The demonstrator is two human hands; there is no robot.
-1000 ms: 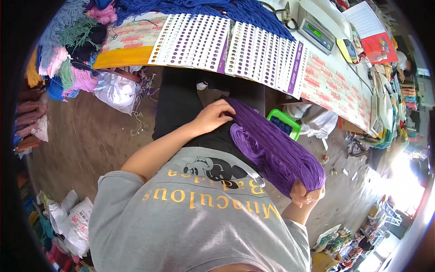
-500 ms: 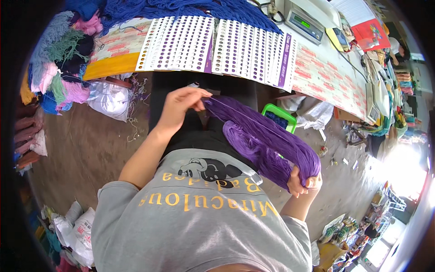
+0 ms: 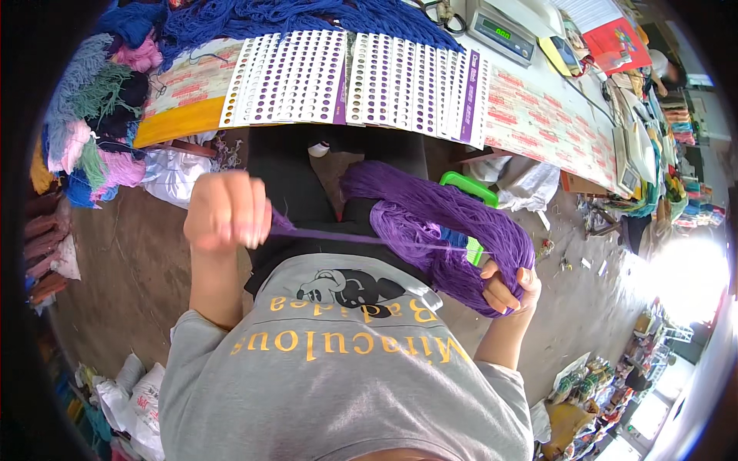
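Observation:
A thick skein of purple yarn point(image 3: 453, 203) hangs as a loop over my lap. My right hand point(image 3: 509, 292) grips its near right end, with fingers curled through the loop. From the skein a thin bundle of purple strands point(image 3: 338, 235) stretches left to my left hand point(image 3: 228, 211). That hand is closed on the strands and slightly smeared by motion. The skein's far left end lies over my dark trousers, held by neither hand.
Shade cards point(image 3: 415, 84) with rows of holes lie along the table's front edge. Blue yarn point(image 3: 307, 23) and a digital scale point(image 3: 503, 34) sit behind them. A green basket point(image 3: 470, 188) stands beyond the skein. Coloured yarn heaps point(image 3: 104, 100) and a white sack point(image 3: 175, 175) are at left.
My left hand has moved left and nearer to me, drawing a bundle of strands out from the skein. The skein's left end has been let go; my right hand still grips the other end.

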